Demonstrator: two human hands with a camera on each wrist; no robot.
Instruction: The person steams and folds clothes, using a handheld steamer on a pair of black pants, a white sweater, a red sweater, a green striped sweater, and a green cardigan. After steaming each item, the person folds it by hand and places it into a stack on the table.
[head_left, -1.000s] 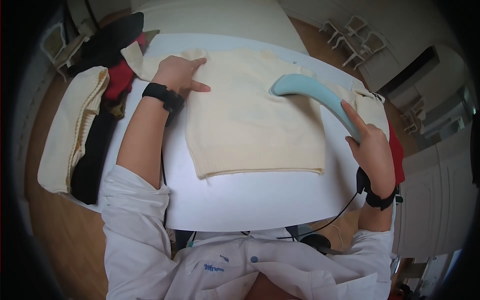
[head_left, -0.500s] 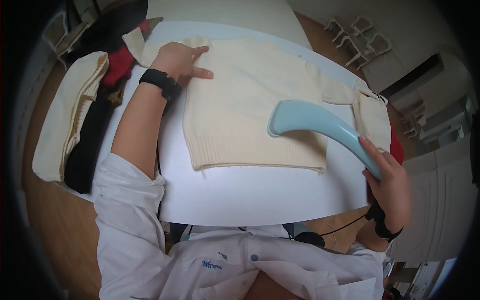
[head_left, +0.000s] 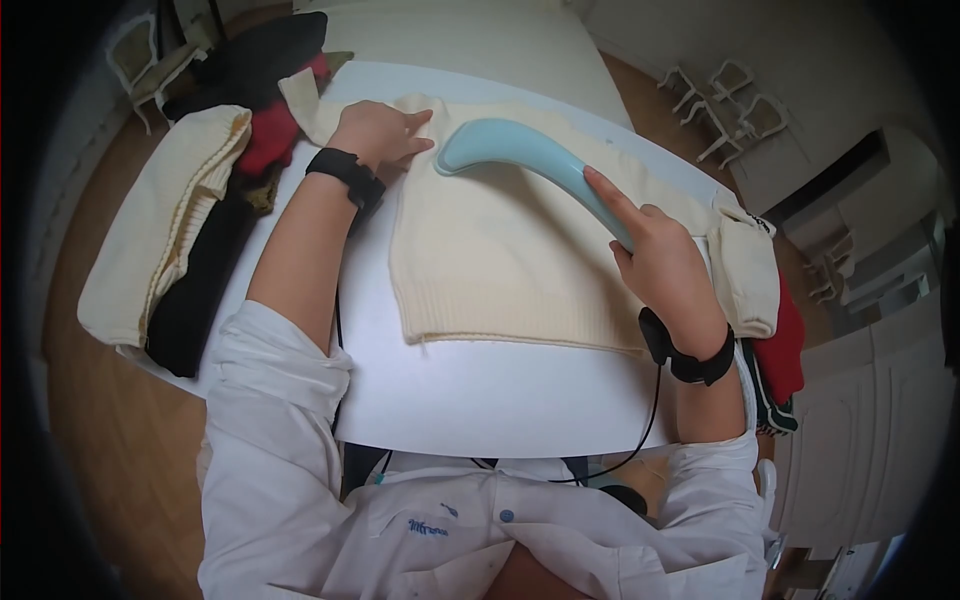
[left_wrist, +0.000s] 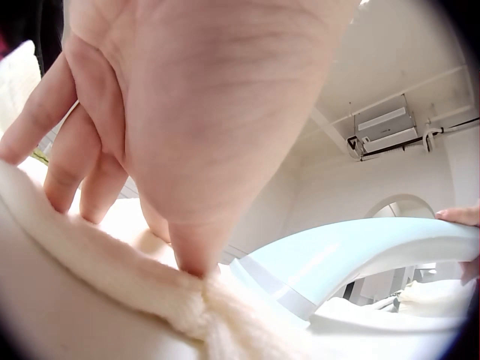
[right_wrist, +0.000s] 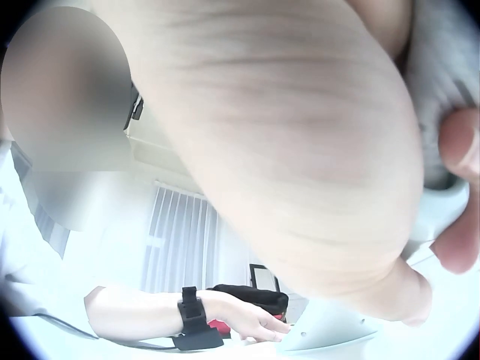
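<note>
Across the sweater (head_left: 490,270), the right hand (head_left: 665,265) grips the device (head_left: 510,145), now swung beside the spread left hand (head_left: 378,135): another patch, contact unclear.

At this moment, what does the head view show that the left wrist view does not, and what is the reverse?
Only the head view shows the sweater's ribbed hem, the blue lettering on the shirt and the black straps on both wrists.

Only the left wrist view shows the grey box-like unit high up.

Both share the left hand touching the cream sweater, the light-blue tool, and the right hand, partly cut off in the wrist view.
</note>
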